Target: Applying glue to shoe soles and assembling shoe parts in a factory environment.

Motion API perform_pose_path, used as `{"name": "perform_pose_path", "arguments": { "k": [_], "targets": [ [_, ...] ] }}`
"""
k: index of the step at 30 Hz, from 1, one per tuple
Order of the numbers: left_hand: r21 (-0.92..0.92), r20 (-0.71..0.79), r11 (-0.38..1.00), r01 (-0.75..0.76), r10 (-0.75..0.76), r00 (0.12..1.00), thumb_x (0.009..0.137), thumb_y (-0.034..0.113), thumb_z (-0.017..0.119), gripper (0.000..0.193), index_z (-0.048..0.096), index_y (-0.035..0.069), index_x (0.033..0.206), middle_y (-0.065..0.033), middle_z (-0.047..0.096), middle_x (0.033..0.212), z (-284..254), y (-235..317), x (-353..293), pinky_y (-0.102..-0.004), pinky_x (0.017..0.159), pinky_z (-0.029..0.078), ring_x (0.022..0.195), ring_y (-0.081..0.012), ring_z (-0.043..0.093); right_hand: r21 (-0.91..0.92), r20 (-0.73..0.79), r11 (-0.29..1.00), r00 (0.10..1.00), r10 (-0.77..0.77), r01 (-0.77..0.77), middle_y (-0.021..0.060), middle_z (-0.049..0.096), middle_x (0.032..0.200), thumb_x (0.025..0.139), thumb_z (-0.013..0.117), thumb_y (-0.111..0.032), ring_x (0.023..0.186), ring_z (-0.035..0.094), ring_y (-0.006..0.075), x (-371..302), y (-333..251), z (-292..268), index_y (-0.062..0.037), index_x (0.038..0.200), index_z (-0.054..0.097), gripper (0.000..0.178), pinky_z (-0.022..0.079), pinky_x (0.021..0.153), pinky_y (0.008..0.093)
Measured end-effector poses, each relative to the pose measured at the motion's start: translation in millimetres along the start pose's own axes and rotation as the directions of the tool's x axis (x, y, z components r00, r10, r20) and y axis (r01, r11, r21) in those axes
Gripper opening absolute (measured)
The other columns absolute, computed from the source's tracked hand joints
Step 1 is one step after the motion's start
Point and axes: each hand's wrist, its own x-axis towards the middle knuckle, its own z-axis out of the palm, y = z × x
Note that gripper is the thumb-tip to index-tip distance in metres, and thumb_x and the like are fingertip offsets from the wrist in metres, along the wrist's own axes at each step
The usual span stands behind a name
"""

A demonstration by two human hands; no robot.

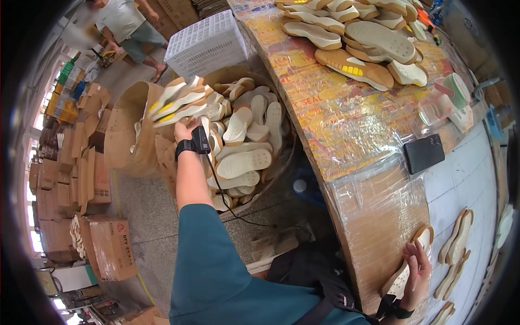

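Observation:
My left hand [186, 131] is closed on a stack of shoe soles [181, 102], white with tan bottoms and some yellow patches, slightly blurred. It holds them over a big cardboard box [281, 157] full of loose cream soles [238, 162]. A black device with a cable is strapped on that wrist. On the right, my right hand [417, 273] rests at the worktable with its fingers loosely stretched and apart. Beside and partly under it lie a sole [397, 280] and another sole [424, 236]; I see no grip on either.
A heap of soles [374, 40] covers the far end of the plastic-wrapped table [346, 141]. A black phone [424, 154] and a clear cup [433, 107] lie nearer. Paired soles [456, 237] sit at right. A white crate [206, 46], cartons [111, 246] and a person [127, 27] are left.

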Motion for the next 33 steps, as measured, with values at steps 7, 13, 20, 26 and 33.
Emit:
{"name": "perform_pose_path", "arguments": {
  "k": [7,13,20,26,33],
  "targets": [
    [0.014,-0.126,0.988,0.151,-0.148,0.981,0.083,0.023,0.051,0.026,0.046,0.004,0.101,-0.0079,0.049,0.095,60.7,-84.2,-51.4,-0.0347,0.079,0.043,0.088,-0.0196,0.050,-0.007,-0.100,1.000,0.995,0.028,-0.029,0.0147,0.058,0.101,0.085,0.050,-0.014,0.092,0.056,0.0198,-14.1,5.2,2.1,0.0034,0.118,0.045,0.037,0.043,0.083,0.0294],
    [0.255,0.109,0.946,0.197,-0.231,0.967,0.077,0.017,0.062,0.017,0.056,0.010,0.091,0.0022,0.056,0.080,112.1,-135.4,-146.0,-0.0239,0.064,0.039,0.075,-0.0102,0.052,0.005,-0.174,0.999,0.984,0.036,-0.036,0.0144,0.058,0.100,0.086,0.049,-0.013,0.091,0.056,0.0190,-28.5,19.9,-13.3,0.0035,0.118,0.046,0.036,0.043,0.082,0.0295],
    [0.490,0.473,0.870,-0.053,-0.215,0.854,0.081,0.011,0.058,0.021,0.056,0.003,0.100,-0.0048,0.058,0.097,191.2,-142.5,-288.3,-0.0241,0.078,0.039,0.090,-0.0108,0.052,0.217,-0.431,0.976,0.899,0.080,0.017,0.0123,0.058,0.100,0.086,0.048,-0.008,0.091,0.056,0.0183,-44.6,44.4,-31.4,0.0039,0.112,0.049,0.029,0.045,0.078,0.0276],
    [0.538,0.775,0.747,-0.391,-0.255,0.579,0.080,-0.002,0.050,0.020,0.054,-0.002,0.099,-0.0098,0.052,0.109,218.7,-157.8,-427.7,-0.0302,0.094,0.033,0.105,-0.0177,0.046,0.238,-0.537,0.970,0.826,0.175,-0.050,0.0104,0.057,0.101,0.080,0.054,-0.004,0.090,0.055,0.0158,-76.2,85.9,-35.9,0.0004,0.115,0.047,0.035,0.044,0.077,0.0260],
    [0.781,0.619,0.616,0.103,-0.785,0.005,0.080,0.000,0.051,0.063,0.017,0.003,0.133,-0.0142,0.030,0.133,218.6,-194.5,-542.5,-0.0355,0.099,0.028,0.119,-0.0253,0.035,0.051,-0.392,0.997,0.917,0.071,-0.055,0.0091,0.057,0.093,0.069,0.059,-0.003,0.081,0.054,0.0149,-76.5,100.8,-39.2,-0.0001,0.121,0.042,0.054,0.044,0.072,0.0242]
  ]
}}
